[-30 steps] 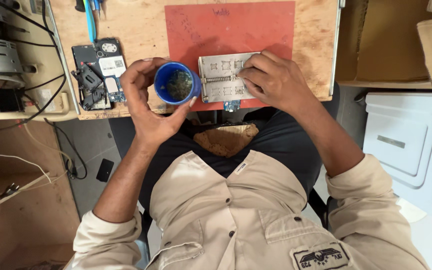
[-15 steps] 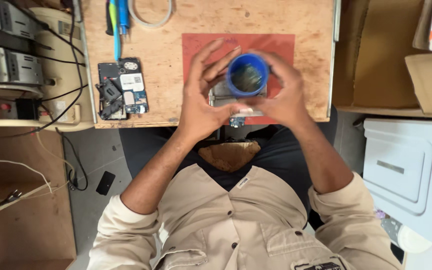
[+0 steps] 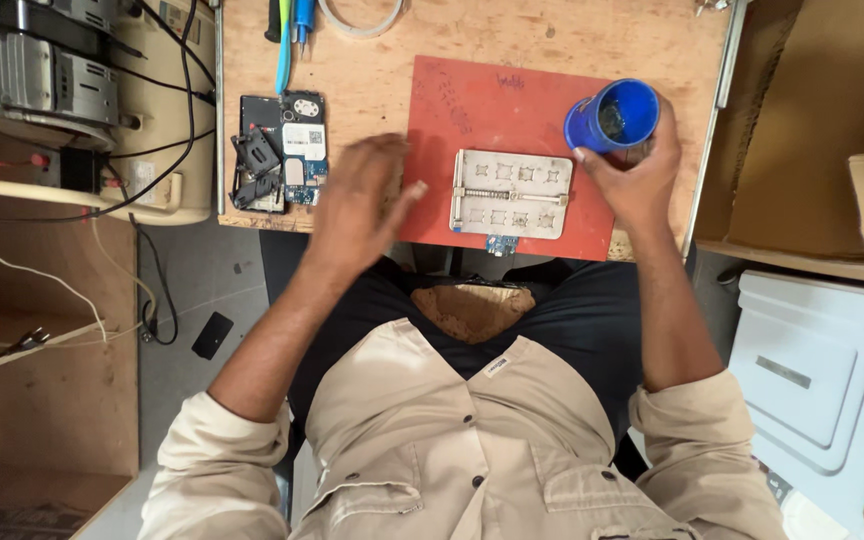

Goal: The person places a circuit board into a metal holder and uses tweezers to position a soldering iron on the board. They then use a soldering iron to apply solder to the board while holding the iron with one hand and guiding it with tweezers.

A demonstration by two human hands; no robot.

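A seated person's right hand [image 3: 632, 175] grips a blue cup [image 3: 612, 117] at the red mat's [image 3: 472, 110] corner. The left hand [image 3: 357, 200] hovers open and empty beside the metal holder plate [image 3: 510, 195], with a dismantled phone [image 3: 277, 150] lying untouched nearby.

Even, bright, diffuse light; no harsh glare. Soft shadows fell under the hands onto the table [image 3: 472, 40]. The left hand [image 3: 357, 200] was motion-blurred, fingers smeared. The right hand [image 3: 632, 175] and blue cup [image 3: 614, 115] were sharp. Mild wide-angle stretch at the edges; left corner darker.
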